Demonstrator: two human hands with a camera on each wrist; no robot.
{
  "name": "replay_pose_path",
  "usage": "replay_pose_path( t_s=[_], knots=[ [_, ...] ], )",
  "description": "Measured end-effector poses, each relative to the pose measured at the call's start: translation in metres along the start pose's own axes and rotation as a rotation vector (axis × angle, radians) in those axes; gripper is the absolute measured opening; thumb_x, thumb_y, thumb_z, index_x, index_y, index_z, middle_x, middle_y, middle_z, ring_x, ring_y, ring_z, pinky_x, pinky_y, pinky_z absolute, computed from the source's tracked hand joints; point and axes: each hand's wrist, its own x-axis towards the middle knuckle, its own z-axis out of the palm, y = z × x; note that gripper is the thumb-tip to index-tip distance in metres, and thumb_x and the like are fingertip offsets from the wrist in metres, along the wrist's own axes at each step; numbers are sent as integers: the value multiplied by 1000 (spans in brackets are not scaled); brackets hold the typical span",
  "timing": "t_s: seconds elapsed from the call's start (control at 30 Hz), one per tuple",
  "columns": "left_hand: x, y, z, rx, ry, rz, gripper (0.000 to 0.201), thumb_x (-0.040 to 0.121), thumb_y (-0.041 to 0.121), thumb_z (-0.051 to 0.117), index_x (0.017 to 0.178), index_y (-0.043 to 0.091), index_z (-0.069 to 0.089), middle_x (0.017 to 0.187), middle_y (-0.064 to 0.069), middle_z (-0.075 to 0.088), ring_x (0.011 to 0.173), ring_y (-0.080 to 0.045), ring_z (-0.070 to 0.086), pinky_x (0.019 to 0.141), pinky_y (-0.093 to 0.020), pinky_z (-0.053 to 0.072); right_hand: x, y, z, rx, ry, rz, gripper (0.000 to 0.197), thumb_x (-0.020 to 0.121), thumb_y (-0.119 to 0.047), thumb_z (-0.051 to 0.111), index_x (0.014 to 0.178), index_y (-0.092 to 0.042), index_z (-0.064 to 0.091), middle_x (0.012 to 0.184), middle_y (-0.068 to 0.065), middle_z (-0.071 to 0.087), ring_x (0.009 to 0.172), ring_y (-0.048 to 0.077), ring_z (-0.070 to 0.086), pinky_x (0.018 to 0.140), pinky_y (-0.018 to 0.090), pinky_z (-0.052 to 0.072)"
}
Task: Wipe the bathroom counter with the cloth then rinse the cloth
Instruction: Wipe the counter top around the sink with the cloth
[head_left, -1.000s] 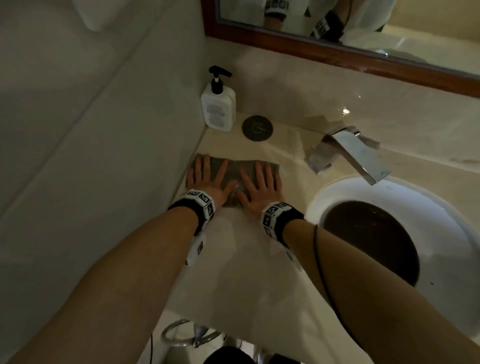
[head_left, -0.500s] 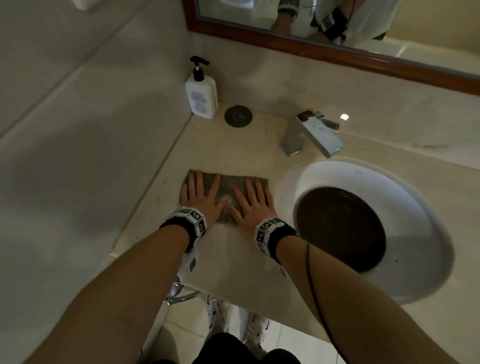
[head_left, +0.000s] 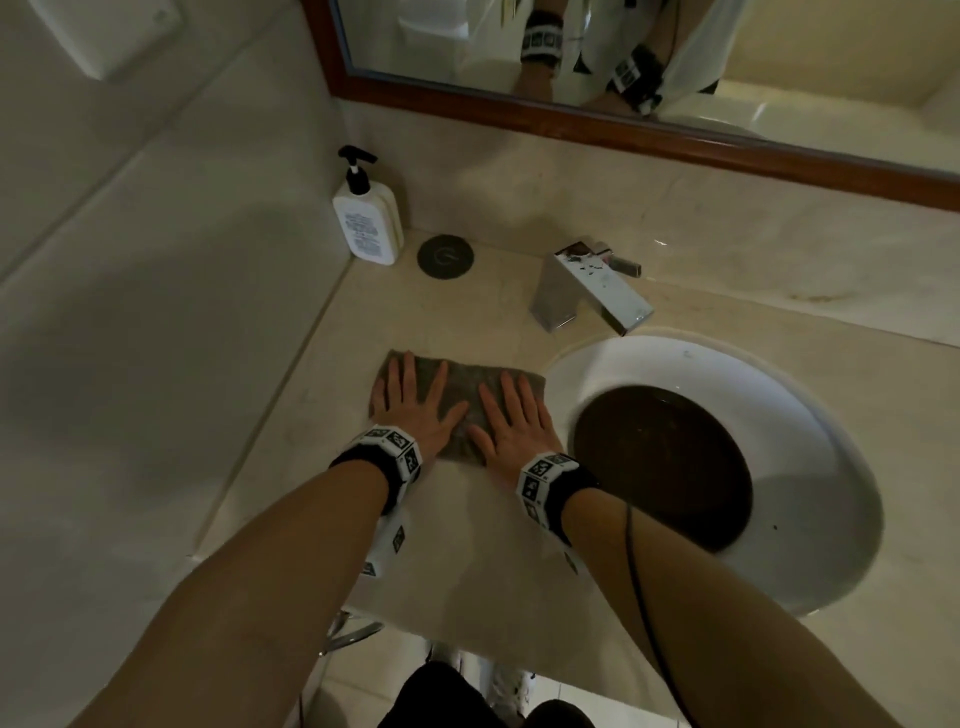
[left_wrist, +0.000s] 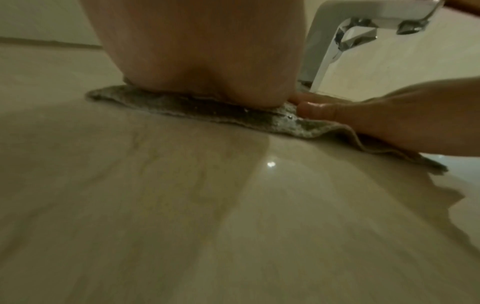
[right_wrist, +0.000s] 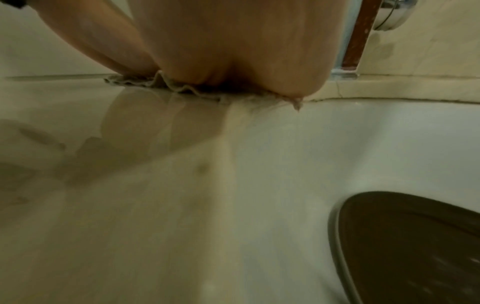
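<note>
- Cloth (head_left: 462, 410): grey, spread flat on the beige desk (head_left: 467, 545), centre of the head frame, just left of the white sink (head_left: 831, 467).
- Left hand (head_left: 415, 410): palm down on the cloth's left part, fingers straight and spread; grip apart, pressing.
- Right hand (head_left: 511, 421): flat on the right part, same state.
- Faucet (head_left: 592, 291) and soap bottle (head_left: 369, 218) stand further up the frame, apart from the cloth.

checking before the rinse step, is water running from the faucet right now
No, in the head view the faucet spout shows no stream, while both flat hands press the cloth on the counter.
</note>
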Motion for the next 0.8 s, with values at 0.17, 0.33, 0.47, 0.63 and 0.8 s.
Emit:
replay_pose_path(
  t_s=[0.17, 0.33, 0.47, 0.63, 0.8],
  knots=[
    [42, -7, -20, -12, -45, 80, 70, 91, 70, 13, 148, 41, -16, 156, -8, -30, 143, -27, -27, 117, -43, -14, 33, -1, -17, -22, -35, 59, 70, 97, -60, 18, 153, -28, -9, 160, 6, -19, 147, 26, -17, 120, 43, -10],
    [75, -17, -32, 7, 22, 141, 62, 98, 57, 15, 150, 37, -10, 158, -10, -23, 145, -28, -23, 118, -43, -11, 72, -12, -42, 43, -76, 145, 67, 98, -59, 16, 154, -29, -6, 161, 5, -18, 147, 26, -18, 114, 42, -18],
    [94, -29, -37, 39, 48, 185, 61, 99, 55, 15, 151, 35, -8, 159, -9, -21, 146, -27, -21, 119, -41, -10, 95, -21, -34, 22, 10, 139, 61, 98, -58, 11, 153, -36, -7, 161, 1, -19, 147, 30, -19, 115, 50, -15],
    [97, -56, -42, 20, 59, 145, 61, 98, 56, 15, 151, 36, -8, 159, -8, -20, 146, -27, -21, 118, -41, -11, 113, -40, -25, -57, 78, 89, 78, 79, -62, -15, 152, -39, -3, 162, 2, -13, 147, 35, -15, 113, 57, -14],
    [79, -75, -39, 13, 12, 68, 63, 96, 60, 12, 150, 37, -12, 158, -8, -25, 144, -28, -26, 117, -42, -15, 108, -60, -21, -76, 82, 48, 63, 93, -61, 2, 152, -39, -1, 162, 1, -11, 147, 33, -15, 114, 56, -15]
  ],
)
